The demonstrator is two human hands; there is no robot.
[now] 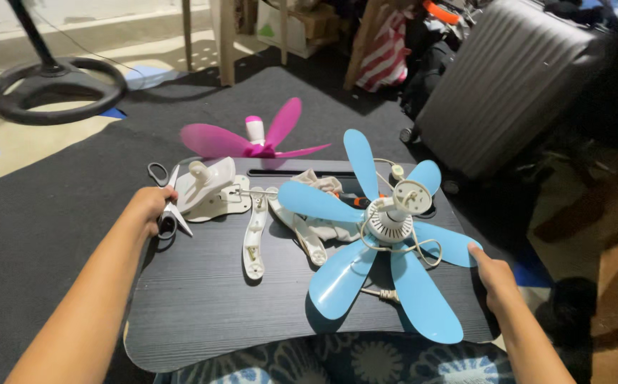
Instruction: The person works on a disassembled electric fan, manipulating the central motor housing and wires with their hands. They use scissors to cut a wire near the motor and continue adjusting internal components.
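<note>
Here the person is sitting with a dark lap tray [202, 313] across the knees, and both hands are working at its edges. The left hand [151, 206] is curling its fingers around the scissors [166, 213] at the tray's left rim, so it is holding them in a closed grasp, blades lying against the tray. The right hand [492, 274] is reaching in from the far side, fingers loosely extended and holding nothing, the fingertips just touching the tip of one blade of the blue fan [387, 227].

That blue fan is lying in the right half of the tray, hub upward, its white cord [412, 249] looping around the motor housing. Beside it, toward the middle, white plastic arm pieces [255, 238] and a white clamp base [209, 188] are lying loose, with a crumpled cloth [319, 185] between them. A pink fan [255, 139] is resting on the dark mat [31, 227] beyond the tray, well apart from the hands.

To my eye, the step is steadying the blue fan while the scissors are being brought over. Doing it well means pinning the blade flat so the hub is not spinning, keeping the scissor points turned away from the cord loops, and lifting rather than dragging them past the loose white parts. The thin blades are looking flexible, so gentle pressure near the hub is likely serving better than at the tip.
</note>
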